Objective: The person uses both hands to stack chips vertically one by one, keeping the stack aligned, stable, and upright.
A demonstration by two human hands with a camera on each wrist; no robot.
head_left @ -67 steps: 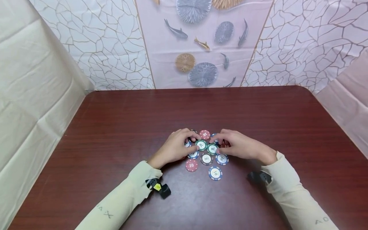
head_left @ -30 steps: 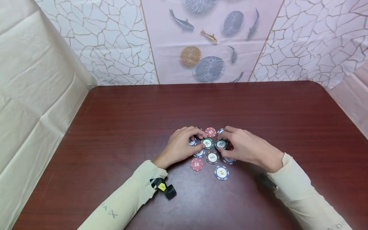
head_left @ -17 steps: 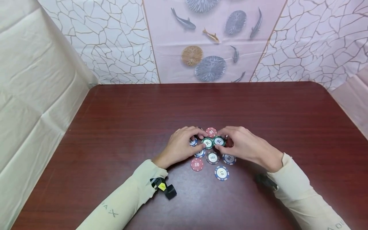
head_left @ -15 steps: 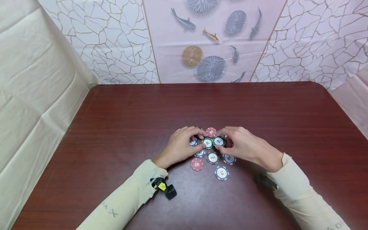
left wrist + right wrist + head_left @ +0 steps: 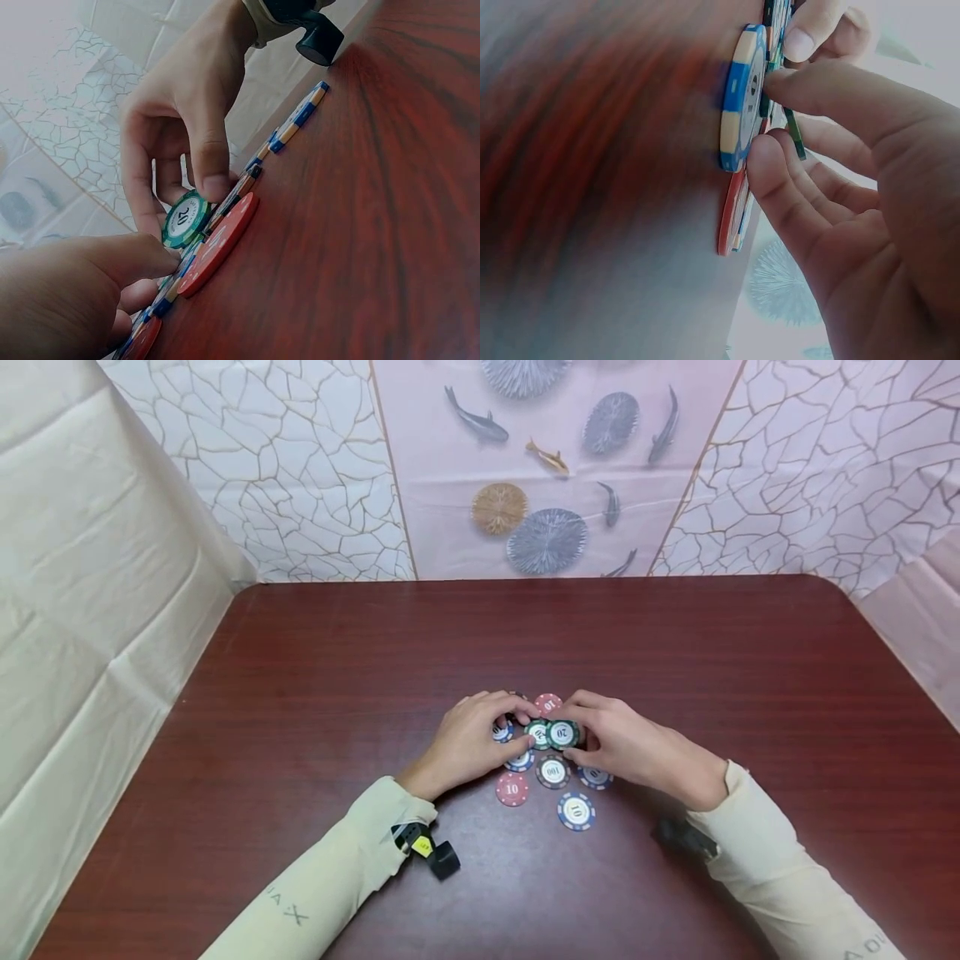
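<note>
In the head view, my left hand (image 5: 471, 737) holds a green poker chip (image 5: 536, 735) between thumb and index finger, at its left side. From the right, my right hand (image 5: 637, 742) pinches a second green "20" poker chip (image 5: 562, 734), which overlaps the first one. The left wrist view has this second chip (image 5: 187, 219) tilted between the right thumb and index finger. Only a thin green chip edge (image 5: 795, 135) is visible among the fingers in the right wrist view. A black "100" chip (image 5: 553, 772) lies just in front, and a red chip (image 5: 548, 704) just behind.
Around the hands, chips lie flat on the dark red table (image 5: 360, 643). A red "10" chip (image 5: 512, 789) and a blue "10" chip (image 5: 576, 811) are nearest the front. Another blue chip (image 5: 595, 777) sits partly under the right hand. Patterned cloth (image 5: 300, 485) hangs behind.
My right hand has brought its green chip leftward, from beside the other green chip to partly over it. My left hand has stayed nearly still at its chip.
</note>
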